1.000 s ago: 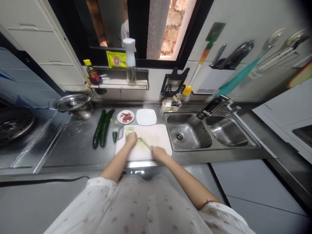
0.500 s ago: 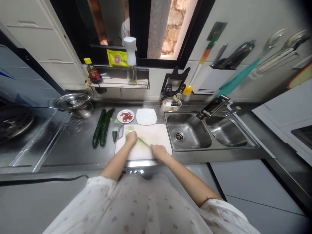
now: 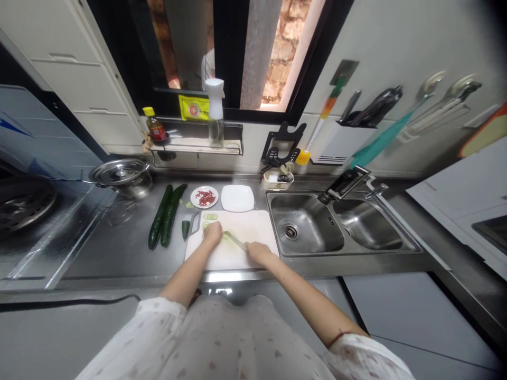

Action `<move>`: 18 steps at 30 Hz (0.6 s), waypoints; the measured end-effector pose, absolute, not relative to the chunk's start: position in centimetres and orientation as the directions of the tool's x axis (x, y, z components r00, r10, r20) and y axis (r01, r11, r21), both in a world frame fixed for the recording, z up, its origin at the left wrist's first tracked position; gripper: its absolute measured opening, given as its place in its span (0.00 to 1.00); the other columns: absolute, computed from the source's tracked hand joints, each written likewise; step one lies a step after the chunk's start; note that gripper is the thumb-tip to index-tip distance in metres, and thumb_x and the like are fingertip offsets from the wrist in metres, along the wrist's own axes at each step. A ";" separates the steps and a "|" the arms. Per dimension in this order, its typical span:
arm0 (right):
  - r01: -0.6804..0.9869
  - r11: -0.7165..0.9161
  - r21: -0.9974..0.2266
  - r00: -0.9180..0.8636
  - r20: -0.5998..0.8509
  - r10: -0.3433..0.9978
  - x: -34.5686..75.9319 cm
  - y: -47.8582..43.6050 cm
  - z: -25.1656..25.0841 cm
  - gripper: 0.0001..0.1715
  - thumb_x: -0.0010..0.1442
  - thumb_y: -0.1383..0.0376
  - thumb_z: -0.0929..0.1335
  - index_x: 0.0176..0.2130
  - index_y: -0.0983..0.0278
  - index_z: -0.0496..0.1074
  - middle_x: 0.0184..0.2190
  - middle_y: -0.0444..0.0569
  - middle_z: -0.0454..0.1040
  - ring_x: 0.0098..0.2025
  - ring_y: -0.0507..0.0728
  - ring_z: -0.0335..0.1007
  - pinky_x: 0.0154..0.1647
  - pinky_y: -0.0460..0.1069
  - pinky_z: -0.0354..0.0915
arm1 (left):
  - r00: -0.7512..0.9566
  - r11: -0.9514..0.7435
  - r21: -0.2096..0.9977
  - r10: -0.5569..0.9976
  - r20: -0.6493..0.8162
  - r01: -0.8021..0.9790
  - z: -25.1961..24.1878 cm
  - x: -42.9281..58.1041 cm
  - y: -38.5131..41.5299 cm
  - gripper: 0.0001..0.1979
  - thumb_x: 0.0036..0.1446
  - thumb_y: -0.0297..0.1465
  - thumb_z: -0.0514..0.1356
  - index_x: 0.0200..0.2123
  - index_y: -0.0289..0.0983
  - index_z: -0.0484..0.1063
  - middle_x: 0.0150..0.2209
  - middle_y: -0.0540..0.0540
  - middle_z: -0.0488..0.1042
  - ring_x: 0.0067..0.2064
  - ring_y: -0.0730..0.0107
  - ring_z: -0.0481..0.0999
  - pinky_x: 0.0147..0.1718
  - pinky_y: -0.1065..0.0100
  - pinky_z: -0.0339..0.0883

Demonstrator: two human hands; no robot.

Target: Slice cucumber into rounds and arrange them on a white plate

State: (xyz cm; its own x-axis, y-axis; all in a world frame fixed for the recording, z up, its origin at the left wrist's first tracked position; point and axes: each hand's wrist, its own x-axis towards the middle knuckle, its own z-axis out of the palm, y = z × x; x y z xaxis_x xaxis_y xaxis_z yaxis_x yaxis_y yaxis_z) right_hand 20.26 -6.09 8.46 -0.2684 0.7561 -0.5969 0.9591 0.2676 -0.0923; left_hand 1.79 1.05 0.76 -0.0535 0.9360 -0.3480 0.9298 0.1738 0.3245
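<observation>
On the white cutting board [image 3: 253,224], my left hand [image 3: 213,233] is closed over a cucumber piece that is mostly hidden by the fingers. Pale green shows at the hand's left edge. My right hand [image 3: 259,253] grips the handle of a knife [image 3: 236,240], its blade pointing left toward my left hand. A cut cucumber slice [image 3: 225,236] lies by the blade, close to my left fingers. Several cucumber slices [image 3: 210,216] rest at the board's upper left. A dark green cucumber end [image 3: 185,229] sits on the counter beside the board handle.
Two whole cucumbers [image 3: 168,216] lie left of the board. Behind it stand a plate of chopped red bits [image 3: 204,197] and a white square plate [image 3: 237,198]. A double sink [image 3: 304,221] is on the right, a lidded steel pot [image 3: 122,177] at back left.
The view has tilted up slightly, so the whole scene sits lower in the picture. Both hands stay at the same places on the board, with the knife still in my right hand.
</observation>
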 end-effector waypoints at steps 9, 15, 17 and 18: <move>0.963 0.253 -0.099 -0.262 -0.582 0.770 20.1 -6.6 8.1 0.20 0.62 0.70 0.57 0.50 0.66 0.68 0.43 0.61 0.75 0.45 0.63 0.73 0.39 0.54 0.67 | -0.051 0.174 0.325 0.933 -0.356 0.929 0.8 1.8 1.1 0.08 0.55 0.30 0.57 0.37 0.37 0.73 0.41 0.40 0.77 0.45 0.60 0.75 0.41 0.67 0.64; 0.964 0.247 -0.097 -0.256 -0.586 0.769 20.0 -6.7 8.2 0.19 0.62 0.70 0.58 0.50 0.65 0.68 0.43 0.60 0.75 0.45 0.63 0.73 0.39 0.53 0.67 | -0.052 0.179 0.327 0.931 -0.361 0.928 0.9 1.8 1.1 0.08 0.54 0.30 0.57 0.37 0.36 0.73 0.41 0.40 0.77 0.45 0.61 0.75 0.41 0.68 0.63; 0.965 0.238 -0.111 -0.257 -0.586 0.769 20.2 -6.8 8.2 0.19 0.61 0.70 0.58 0.50 0.65 0.68 0.43 0.60 0.75 0.45 0.63 0.73 0.38 0.53 0.66 | -0.056 0.183 0.324 0.930 -0.365 0.928 0.8 1.8 1.2 0.08 0.54 0.30 0.58 0.37 0.36 0.73 0.41 0.40 0.77 0.45 0.62 0.75 0.41 0.69 0.63; 0.965 0.234 -0.117 -0.257 -0.585 0.769 20.3 -7.0 8.2 0.19 0.61 0.70 0.58 0.50 0.65 0.68 0.43 0.60 0.75 0.45 0.63 0.73 0.38 0.53 0.66 | -0.057 0.184 0.323 0.929 -0.366 0.928 0.7 1.7 1.2 0.08 0.54 0.31 0.58 0.37 0.37 0.73 0.40 0.41 0.77 0.45 0.62 0.75 0.41 0.69 0.63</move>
State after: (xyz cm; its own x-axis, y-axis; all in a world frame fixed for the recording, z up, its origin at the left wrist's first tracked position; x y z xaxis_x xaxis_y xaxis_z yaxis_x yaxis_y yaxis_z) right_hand 20.34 -6.97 8.20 -0.2573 0.7691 -0.5851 0.9652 0.2339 -0.1171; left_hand 1.74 1.19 0.73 -0.0565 0.9290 -0.3657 0.9282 0.1838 0.3234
